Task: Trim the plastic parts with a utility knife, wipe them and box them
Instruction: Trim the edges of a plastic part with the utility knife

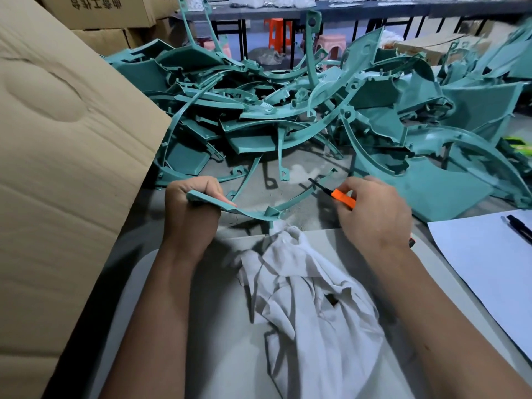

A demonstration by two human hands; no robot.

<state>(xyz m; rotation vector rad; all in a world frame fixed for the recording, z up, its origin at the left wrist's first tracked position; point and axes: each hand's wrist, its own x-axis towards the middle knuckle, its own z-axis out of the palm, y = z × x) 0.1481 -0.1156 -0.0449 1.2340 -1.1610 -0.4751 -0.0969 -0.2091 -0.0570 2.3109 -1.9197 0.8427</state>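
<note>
The left hand (191, 208) has its fingers curled tight around the flat, wide end of a long curved teal plastic part (250, 213), which arcs away to the right and upward from that fist. The right hand (374, 211) grips an orange-handled utility knife (341, 197) with its fingers wrapped round the handle; the dark blade tip lies against the thin upper stretch of the curved part. Both hands hover just beyond the far edge of a crumpled white cloth (305, 292), which lies on a grey tabletop (178, 321) directly below the held part. Beyond the cloth, on the concrete floor, a large heap of teal plastic parts (288, 110) spreads wide. To the left of the cloth stands a big brown cardboard box (63, 168), its flap tilted toward the table. To the right of the cloth lies a white sheet of paper (483, 266) with a black pen (519, 227) resting on it.
</note>
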